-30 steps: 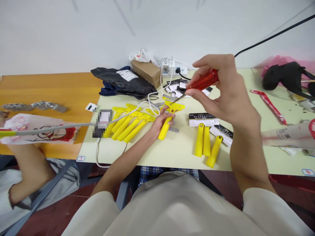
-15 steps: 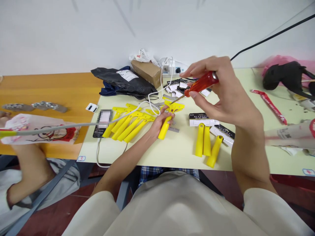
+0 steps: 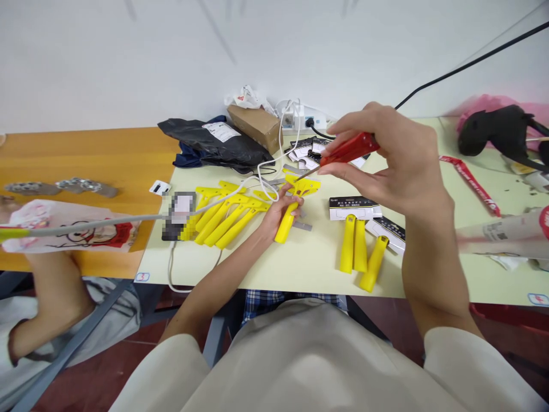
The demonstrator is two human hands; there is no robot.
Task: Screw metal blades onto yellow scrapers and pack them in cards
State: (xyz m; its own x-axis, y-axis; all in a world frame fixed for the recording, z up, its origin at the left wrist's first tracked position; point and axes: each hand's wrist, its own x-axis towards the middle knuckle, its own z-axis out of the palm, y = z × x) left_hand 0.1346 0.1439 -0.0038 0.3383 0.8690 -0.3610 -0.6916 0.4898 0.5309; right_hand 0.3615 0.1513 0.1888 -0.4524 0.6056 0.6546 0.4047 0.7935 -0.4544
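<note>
My left hand (image 3: 278,216) is closed around a yellow scraper (image 3: 285,228), its wide head pointing away from me. In my right hand (image 3: 386,160) is a screwdriver (image 3: 349,150) with a red handle, gripped between thumb and fingers. The screwdriver's tip meets the scraper's head, where small screws show. Left of my left hand lie several yellow scrapers (image 3: 234,220) in a row. Loose yellow handles (image 3: 352,246) rest near my right forearm, beside black-and-white blade packs (image 3: 354,208). A thin metal blade (image 3: 302,226) lies partly behind the held scraper.
A white cable (image 3: 206,207) crosses above the scrapers. Behind are a black plastic parcel (image 3: 231,147), a cardboard box (image 3: 257,127) and a power strip (image 3: 317,119). A red strap (image 3: 472,183) lies at right. Another person's arm (image 3: 55,292) is at the left table.
My right hand has turned around the screwdriver and shifted slightly, with the handle now lying flatter. The left hand and the scraper have hardly moved.
</note>
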